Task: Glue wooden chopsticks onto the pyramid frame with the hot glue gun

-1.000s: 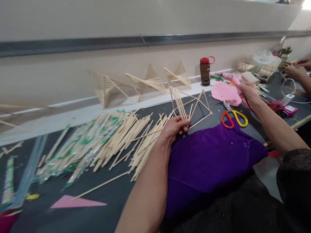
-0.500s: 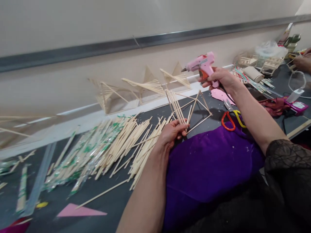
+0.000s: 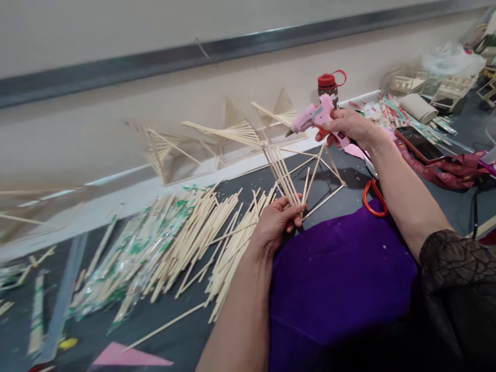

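My left hand [image 3: 281,219] pinches the lower corner of a wooden stick frame [image 3: 284,173], where several thin sticks fan upward side by side. The frame's outer bars reach right across the dark table. Higher up, my right hand [image 3: 344,129] is wrapped round the grip of a pink hot glue gun [image 3: 315,114]. Its dark nozzle points down and left, above the frame and apart from it. A purple cloth [image 3: 341,274] lies below the frame. Red-handled scissors [image 3: 374,199] are partly hidden by my right forearm.
Loose sticks [image 3: 232,248] and plastic-wrapped sticks [image 3: 135,253] cover the table's left. Finished-looking stick models [image 3: 228,132] stand along the wall. A red-capped bottle [image 3: 327,82] stands behind the glue gun; a phone [image 3: 418,143] and a red lanyard [image 3: 437,168] lie at right.
The glue gun has come down and left, its nozzle nearer the top of the stick frame. My left hand still holds the frame. The view has shifted, and the red-capped bottle now shows.
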A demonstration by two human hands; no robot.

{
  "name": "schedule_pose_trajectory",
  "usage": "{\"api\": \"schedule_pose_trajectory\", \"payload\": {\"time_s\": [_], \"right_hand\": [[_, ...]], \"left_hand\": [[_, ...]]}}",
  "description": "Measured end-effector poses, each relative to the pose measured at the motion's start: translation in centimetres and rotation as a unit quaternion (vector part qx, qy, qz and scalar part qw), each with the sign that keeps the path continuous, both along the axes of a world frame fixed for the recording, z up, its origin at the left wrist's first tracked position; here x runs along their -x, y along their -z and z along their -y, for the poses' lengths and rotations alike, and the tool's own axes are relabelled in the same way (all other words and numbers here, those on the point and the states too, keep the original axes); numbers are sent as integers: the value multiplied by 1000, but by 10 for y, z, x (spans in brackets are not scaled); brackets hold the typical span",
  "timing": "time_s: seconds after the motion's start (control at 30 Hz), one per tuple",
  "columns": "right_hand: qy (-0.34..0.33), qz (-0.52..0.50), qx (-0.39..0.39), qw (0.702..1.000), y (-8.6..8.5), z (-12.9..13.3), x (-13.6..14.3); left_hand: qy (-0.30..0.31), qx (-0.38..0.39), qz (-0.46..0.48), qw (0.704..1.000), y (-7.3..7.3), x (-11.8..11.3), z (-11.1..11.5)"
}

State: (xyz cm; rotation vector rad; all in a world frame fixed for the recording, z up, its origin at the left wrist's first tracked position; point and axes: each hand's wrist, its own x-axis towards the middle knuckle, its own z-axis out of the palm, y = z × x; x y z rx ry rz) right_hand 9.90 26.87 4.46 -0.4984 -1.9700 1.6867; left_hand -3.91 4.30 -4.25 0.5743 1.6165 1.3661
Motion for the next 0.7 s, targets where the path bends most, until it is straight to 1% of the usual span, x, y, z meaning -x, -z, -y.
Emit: {"api": "schedule_pose_trajectory", "payload": {"time_s": [0.1,0.17,0.37,0.53,0.7], "right_hand": [[-10,-4,3,1000,8,-5,8],[0,-2,-1,1000,10,-5,12],[44,89,-40,994,5,8,20],[54,80,-29,995,5,11,23],[58,81,-46,994,7,12,26]], "left_hand": [[-4,-1,-1,1000,0,0,1],[-8,4,-3,1000,-1,1,2],[-13,24,-2,1000,-2,1,4],[-13,30,-10,999,-2,2,4],[-15,29,-12,999,-2,2,4]]}}
